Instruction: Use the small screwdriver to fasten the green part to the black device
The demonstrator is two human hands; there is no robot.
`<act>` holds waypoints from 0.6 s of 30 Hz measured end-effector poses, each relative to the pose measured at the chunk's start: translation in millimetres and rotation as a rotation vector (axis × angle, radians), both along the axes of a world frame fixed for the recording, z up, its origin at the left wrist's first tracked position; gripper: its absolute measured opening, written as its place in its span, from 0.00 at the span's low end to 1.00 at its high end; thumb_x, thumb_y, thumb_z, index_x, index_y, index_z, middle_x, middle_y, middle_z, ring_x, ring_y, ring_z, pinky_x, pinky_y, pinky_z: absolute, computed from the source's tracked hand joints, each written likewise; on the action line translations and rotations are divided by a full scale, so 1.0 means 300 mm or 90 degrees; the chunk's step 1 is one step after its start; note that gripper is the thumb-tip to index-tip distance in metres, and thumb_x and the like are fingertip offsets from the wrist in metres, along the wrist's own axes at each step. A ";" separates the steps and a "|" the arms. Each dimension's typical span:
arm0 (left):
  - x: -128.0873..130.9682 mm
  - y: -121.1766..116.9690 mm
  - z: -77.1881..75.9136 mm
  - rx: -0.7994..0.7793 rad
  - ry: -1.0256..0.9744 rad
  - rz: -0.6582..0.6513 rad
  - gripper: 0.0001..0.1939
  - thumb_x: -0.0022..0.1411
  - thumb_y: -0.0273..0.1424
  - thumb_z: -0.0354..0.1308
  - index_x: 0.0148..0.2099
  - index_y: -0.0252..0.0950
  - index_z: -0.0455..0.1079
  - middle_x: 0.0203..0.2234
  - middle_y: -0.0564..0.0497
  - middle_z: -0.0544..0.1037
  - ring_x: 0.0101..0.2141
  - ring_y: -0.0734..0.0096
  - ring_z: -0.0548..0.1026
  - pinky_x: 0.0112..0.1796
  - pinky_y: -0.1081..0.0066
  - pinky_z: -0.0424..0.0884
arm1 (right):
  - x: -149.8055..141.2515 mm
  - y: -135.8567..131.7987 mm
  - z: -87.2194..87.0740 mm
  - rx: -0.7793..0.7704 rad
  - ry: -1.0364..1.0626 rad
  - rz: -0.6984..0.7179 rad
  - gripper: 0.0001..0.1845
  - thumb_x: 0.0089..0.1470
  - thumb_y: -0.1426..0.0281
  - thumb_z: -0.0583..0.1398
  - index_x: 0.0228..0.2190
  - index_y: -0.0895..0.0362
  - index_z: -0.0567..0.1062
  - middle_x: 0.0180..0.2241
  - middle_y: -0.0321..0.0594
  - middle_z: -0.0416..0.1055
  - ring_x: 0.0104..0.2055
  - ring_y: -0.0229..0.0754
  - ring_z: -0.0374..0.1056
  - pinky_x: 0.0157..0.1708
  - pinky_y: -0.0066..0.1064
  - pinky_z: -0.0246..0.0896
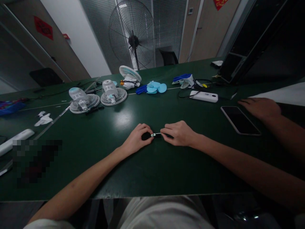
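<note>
Low over the green table (133, 171), my left hand (137, 140) pinches a small pale piece with dark marks (153, 135) between thumb and forefinger. From the right, my right hand (178, 133) is closed on the far end of a thin white stick-like piece (158, 133). The stick's left end meets or nearly meets the small piece; whether they are joined I cannot tell. A dark shadow or dark part lies just below them. Both pieces are too small to name exactly.
White fan heads (113, 97) stand at the back left, near light-blue fan blades (156, 87). Gloves (184, 80) and a white power-strip-like block (204, 96) lie farther right. A phone (240, 120) rests beside another person's hand (264, 108). Crumpled tissue (44, 119) lies left.
</note>
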State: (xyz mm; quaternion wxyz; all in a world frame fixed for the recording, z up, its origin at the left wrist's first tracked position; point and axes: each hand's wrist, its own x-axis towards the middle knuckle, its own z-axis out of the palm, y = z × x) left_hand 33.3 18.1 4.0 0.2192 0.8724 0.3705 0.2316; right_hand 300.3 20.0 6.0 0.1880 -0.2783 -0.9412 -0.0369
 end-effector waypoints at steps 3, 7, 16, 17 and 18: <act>-0.001 0.001 -0.003 0.005 0.000 -0.001 0.08 0.65 0.32 0.62 0.46 0.40 0.74 0.46 0.48 0.75 0.48 0.60 0.71 0.52 0.59 0.67 | -0.024 -0.014 0.008 0.014 -0.011 0.014 0.14 0.68 0.66 0.54 0.44 0.58 0.79 0.34 0.41 0.75 0.30 0.38 0.65 0.28 0.30 0.49; -0.001 0.000 -0.003 0.003 0.010 -0.004 0.08 0.64 0.31 0.63 0.46 0.40 0.74 0.46 0.48 0.75 0.48 0.59 0.71 0.53 0.57 0.67 | -0.022 -0.017 0.014 0.026 0.015 0.020 0.16 0.69 0.66 0.54 0.45 0.58 0.79 0.34 0.41 0.75 0.30 0.38 0.66 0.28 0.31 0.50; -0.004 -0.005 -0.003 0.034 0.022 0.057 0.08 0.69 0.35 0.58 0.47 0.40 0.73 0.45 0.47 0.75 0.47 0.59 0.71 0.49 0.58 0.69 | 0.027 0.030 -0.007 -0.026 0.057 -0.057 0.16 0.68 0.65 0.55 0.45 0.58 0.80 0.35 0.41 0.75 0.30 0.37 0.67 0.28 0.30 0.52; -0.006 -0.004 -0.004 0.041 0.028 0.070 0.08 0.69 0.36 0.58 0.47 0.39 0.73 0.45 0.47 0.75 0.47 0.58 0.70 0.49 0.58 0.69 | 0.027 0.033 -0.010 -0.031 0.059 -0.068 0.16 0.69 0.65 0.55 0.45 0.58 0.80 0.35 0.41 0.76 0.31 0.37 0.67 0.28 0.30 0.52; -0.007 -0.003 -0.005 0.049 0.034 0.081 0.08 0.70 0.36 0.57 0.47 0.39 0.73 0.45 0.47 0.75 0.47 0.58 0.70 0.49 0.58 0.69 | 0.027 0.035 -0.012 -0.036 0.062 -0.078 0.16 0.69 0.65 0.55 0.46 0.58 0.80 0.35 0.41 0.76 0.30 0.37 0.67 0.28 0.30 0.52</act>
